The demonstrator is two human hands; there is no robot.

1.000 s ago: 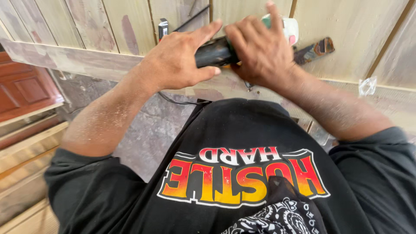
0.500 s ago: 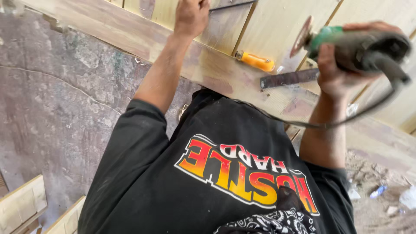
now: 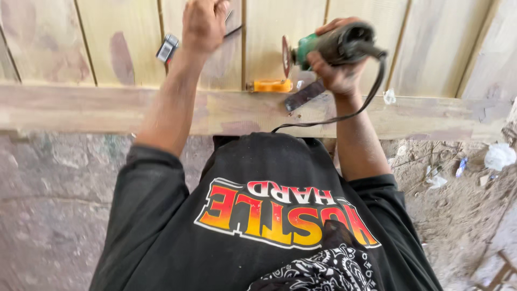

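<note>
Grinder: green and black angle grinder [image 3: 334,46] is held up in front of the wood panels, disc [image 3: 285,55] on its left end, seen nearly edge-on.
Right hand: right hand [image 3: 336,67] is wrapped around the grinder body from below, fingers closed on it.
Cable: black cable [image 3: 355,102] is seen leaving the grinder's right end, looping down past the right wrist and running left across the plank toward the shirt.
Left hand: left hand [image 3: 203,22] is raised against the panels, fingers curled. A thin dark piece [image 3: 232,30] shows just beside it on the right; whether it is gripped cannot be told.
Panels: pale wood panels [image 3: 118,37] are set side by side with dark seams between them, filling the top of the view.
Plank: long wood plank [image 3: 91,110] runs across the whole view below the panels; both forearms cross it.
On the plank: orange-handled tool [image 3: 269,85] lies below the disc; a flat dark metal piece [image 3: 304,97] lies tilted just right of it, under the right hand.
On the panels: small black and silver object [image 3: 167,49] lies left of the left forearm, near it; its kind cannot be made out.
Clothing: black shirt [image 3: 161,231] with a red-to-yellow print, and a black and white patterned cloth [image 3: 323,269] at the bottom edge.
Floor: grey stone floor [image 3: 48,205] at left; dirt with white scraps [image 3: 498,156] at right.
</note>
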